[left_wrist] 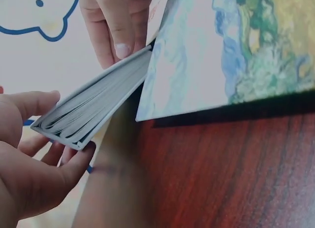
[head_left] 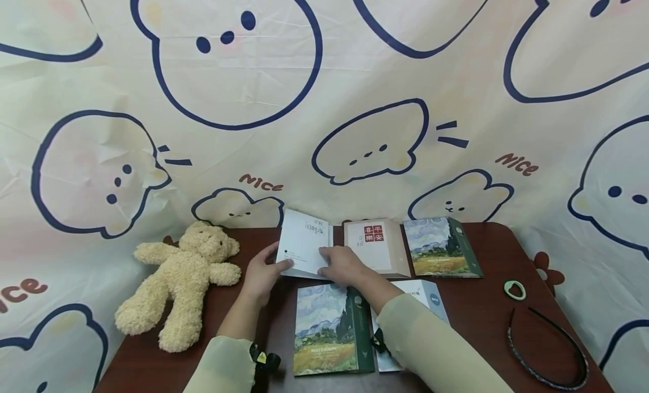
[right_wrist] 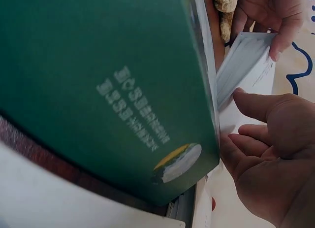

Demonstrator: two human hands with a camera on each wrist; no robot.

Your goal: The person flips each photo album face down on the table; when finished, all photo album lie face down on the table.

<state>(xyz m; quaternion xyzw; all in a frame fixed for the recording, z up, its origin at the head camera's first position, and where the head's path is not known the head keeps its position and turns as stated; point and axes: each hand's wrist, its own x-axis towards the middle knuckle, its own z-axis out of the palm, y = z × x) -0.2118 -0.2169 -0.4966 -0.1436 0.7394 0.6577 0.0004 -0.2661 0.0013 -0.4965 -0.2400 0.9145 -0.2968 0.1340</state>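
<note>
A white photo album (head_left: 300, 244) with printed characters is held up at the back of the table, left of the middle. My left hand (head_left: 259, 277) grips its left edge, thumb on the cover and fingers underneath in the left wrist view. On the album's lower right, my right hand (head_left: 346, 264) holds on, its thumb (right_wrist: 253, 104) lying at the edge in the right wrist view. The page edges (left_wrist: 93, 102) show between the two covers. Just below lies a photo album with a painted landscape (head_left: 324, 331) and a green spine.
A beige album with red characters (head_left: 374, 233) and another landscape album (head_left: 431, 246) stand along the back. Under my right forearm lies a pale blue-white album (head_left: 435, 297). A teddy bear (head_left: 182, 280) sits left; a pale green ring (head_left: 515, 290) and black headband (head_left: 578, 348) lie right.
</note>
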